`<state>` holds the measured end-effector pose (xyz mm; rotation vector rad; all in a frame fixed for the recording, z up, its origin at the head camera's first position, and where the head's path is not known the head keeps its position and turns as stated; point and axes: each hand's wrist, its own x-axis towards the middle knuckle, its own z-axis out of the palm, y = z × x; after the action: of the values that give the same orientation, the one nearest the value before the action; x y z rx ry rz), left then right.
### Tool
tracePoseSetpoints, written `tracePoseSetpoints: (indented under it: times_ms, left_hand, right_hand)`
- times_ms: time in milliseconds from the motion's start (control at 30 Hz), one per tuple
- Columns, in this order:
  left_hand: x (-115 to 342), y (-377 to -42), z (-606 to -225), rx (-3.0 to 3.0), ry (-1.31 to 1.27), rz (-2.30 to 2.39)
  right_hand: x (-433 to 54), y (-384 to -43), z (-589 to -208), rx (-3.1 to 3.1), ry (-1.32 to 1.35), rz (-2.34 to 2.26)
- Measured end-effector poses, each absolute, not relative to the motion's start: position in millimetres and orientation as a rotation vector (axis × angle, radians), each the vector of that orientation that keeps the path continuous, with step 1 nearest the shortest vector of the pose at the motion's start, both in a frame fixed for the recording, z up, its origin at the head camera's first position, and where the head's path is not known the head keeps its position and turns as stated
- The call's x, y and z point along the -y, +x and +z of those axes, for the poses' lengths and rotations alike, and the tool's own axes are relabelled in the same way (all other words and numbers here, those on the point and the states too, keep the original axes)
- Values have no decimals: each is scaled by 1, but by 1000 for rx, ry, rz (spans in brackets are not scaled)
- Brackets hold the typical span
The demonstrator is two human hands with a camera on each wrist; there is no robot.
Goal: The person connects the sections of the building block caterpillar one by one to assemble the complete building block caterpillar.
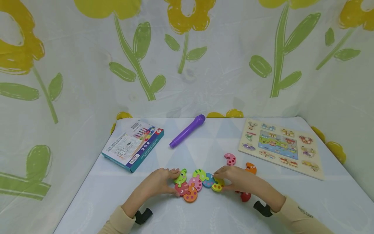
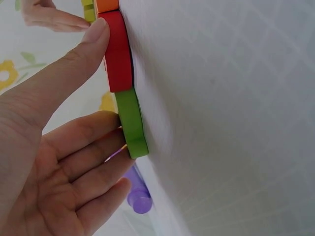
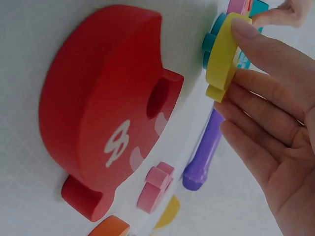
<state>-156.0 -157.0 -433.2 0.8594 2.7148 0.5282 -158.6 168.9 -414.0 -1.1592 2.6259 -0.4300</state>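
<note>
Thumb and fingers of my left hand [image 1: 160,182] are spread, nearly straight, the thumb touching red piece 2 [image 1: 181,189] and the fingers touching the green head [image 1: 180,177]. My right hand [image 1: 233,178] pinches the yellow piece [image 1: 217,186], thumb on one edge, fingers on the opposite one. It lies against the blue piece [image 1: 208,180], at the caterpillar's right end; I can't tell whether it's fully seated. Near that hand are red piece 8 [image 3: 110,113], orange piece 10 [image 1: 251,167] and a pink piece [image 1: 230,159]. Farther off I see a box [image 1: 132,146], a purple mic [image 1: 187,131] and a puzzle board [image 1: 280,148].
</note>
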Motion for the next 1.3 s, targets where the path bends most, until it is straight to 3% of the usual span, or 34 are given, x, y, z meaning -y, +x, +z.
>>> tracePoseSetpoints:
  times_ms: [667,1300]
  left_hand:
    - [153,-157,-432,-2715,849,516]
    - [154,-155,-433,-2723,828,497]
  right_hand:
    - [-170,-155,-410,-2661,-1164,-380]
    - [-198,-162,-403,-2674,-1039,-614]
